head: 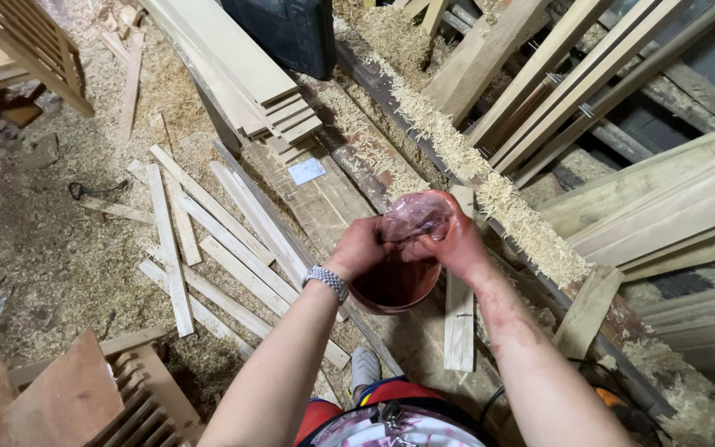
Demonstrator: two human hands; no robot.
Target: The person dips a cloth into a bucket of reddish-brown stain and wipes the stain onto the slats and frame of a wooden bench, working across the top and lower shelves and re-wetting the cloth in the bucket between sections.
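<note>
Over the round bowl [396, 290] of dark red stain, left hand [363, 247] and right hand [455, 240] have their fingers clamped on a thin plastic bag [414, 217], seemingly emptying it; steady squeezing looks needed

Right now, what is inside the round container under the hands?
The container holds a dark red-brown liquid. Both hands, left hand and right hand, squeeze a clear plastic bag above it, covering most of the opening; its depth is hidden.

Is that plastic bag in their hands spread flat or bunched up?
Bunched up. The clear plastic bag is crumpled between the left hand and right hand, above a stain-filled bowl.
</note>
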